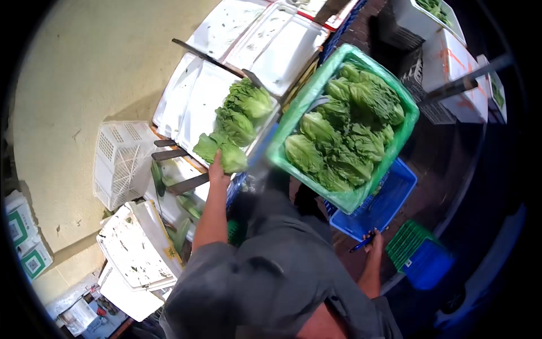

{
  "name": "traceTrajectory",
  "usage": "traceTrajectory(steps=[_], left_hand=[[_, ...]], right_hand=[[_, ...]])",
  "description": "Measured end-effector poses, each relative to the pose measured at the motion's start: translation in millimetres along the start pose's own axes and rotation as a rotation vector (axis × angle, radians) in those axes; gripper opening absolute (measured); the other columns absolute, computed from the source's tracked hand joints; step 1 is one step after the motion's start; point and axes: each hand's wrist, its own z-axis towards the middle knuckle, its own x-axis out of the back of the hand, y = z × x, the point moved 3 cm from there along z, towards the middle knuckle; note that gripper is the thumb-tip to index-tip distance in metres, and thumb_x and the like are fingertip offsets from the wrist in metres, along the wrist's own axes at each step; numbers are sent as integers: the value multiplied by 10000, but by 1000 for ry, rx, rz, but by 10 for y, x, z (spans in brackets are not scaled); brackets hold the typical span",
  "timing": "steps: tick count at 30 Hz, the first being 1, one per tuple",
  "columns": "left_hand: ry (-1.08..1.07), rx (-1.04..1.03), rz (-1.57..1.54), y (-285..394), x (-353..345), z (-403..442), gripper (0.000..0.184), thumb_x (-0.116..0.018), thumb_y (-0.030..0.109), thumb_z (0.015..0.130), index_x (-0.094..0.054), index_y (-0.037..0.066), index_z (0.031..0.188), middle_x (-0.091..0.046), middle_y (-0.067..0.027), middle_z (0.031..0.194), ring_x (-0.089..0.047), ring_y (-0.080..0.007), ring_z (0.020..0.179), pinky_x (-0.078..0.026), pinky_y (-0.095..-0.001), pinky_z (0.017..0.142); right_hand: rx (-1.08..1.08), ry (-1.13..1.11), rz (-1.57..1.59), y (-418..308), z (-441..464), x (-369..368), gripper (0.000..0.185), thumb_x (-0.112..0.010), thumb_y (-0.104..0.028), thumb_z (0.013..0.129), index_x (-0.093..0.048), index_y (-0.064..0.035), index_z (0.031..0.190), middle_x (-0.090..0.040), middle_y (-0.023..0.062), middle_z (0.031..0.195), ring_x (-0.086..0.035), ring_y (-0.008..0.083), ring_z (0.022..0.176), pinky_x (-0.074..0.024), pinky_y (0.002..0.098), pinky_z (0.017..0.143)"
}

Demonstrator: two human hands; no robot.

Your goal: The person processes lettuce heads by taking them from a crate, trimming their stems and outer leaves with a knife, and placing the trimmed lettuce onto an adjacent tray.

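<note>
My left hand [219, 170] is closed on the base of a green lettuce head [232, 159] at the near end of a short row. Its fingers are partly hidden by the leaves. Two more heads of lettuce [240, 116] lie beyond it on a white foam tray [197, 107]. My right hand [372, 242] hangs low at my right side, closed around a slim blue object [358, 247], perhaps a pen or a small handle. Between and beyond my hands, a foam box lined with green plastic [278, 148] holds several lettuce heads [339, 133].
A blue crate [367, 223] sits under the lined box, with a green basket [407, 244] to its right. White foam boxes [451, 62] are stacked at the far right. A white plastic basket [116, 161] stands by the wall at left. Dark slats [189, 183] jut between the trays.
</note>
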Motion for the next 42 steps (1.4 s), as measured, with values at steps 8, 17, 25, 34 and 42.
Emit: traceTrajectory(steps=[8, 17, 25, 34, 42], left_hand=[[45, 218, -153, -99, 536, 1215, 537, -617, 324, 970, -438, 73, 1409, -519, -136, 1391, -502, -337, 1272, -404, -564, 1065], [-27, 371, -76, -190, 940, 1397, 643, -565, 388, 989, -323, 61, 1486, -404, -175, 1481, -434, -344, 1337, -407, -521, 1084], [101, 360, 186, -85, 1112, 1213, 611, -454, 470, 1015, -331, 79, 1468, -465, -194, 1381, -499, -378, 1217, -456, -556, 958], [210, -81, 763, 345, 836, 541, 425, -579, 317, 980, -490, 5, 1255, -595, -109, 984, -567, -154, 684, -457, -249, 522], [30, -80, 652, 405, -216, 306, 340, -555, 200, 991, -518, -29, 1239, -621, -128, 1017, -603, -163, 798, -507, -268, 683]], right_hand=[[60, 40, -55, -470, -762, -1254, 266, -595, -346, 948, -505, -97, 952, -566, 85, 738, -499, 203, 523, -517, 429, 559], [290, 2, -37, -870, -1109, -2343, 215, -632, -275, 924, -572, -94, 1023, -512, 29, 669, -465, 157, 481, -479, 352, 477], [1226, -103, -774, -1882, -1138, -3919, 204, -662, -175, 884, -631, -43, 1036, -597, 79, 748, -580, 225, 614, -476, 358, 560], [1404, 15, -1802, -2727, -1093, -5713, 347, -699, -263, 820, -603, -102, 1112, -636, 115, 1152, -649, 357, 999, -534, 461, 815], [1368, 98, -1841, -2633, -1135, -5671, 221, -550, -180, 860, -590, -88, 1057, -577, 184, 1140, -660, 400, 875, -525, 512, 746]])
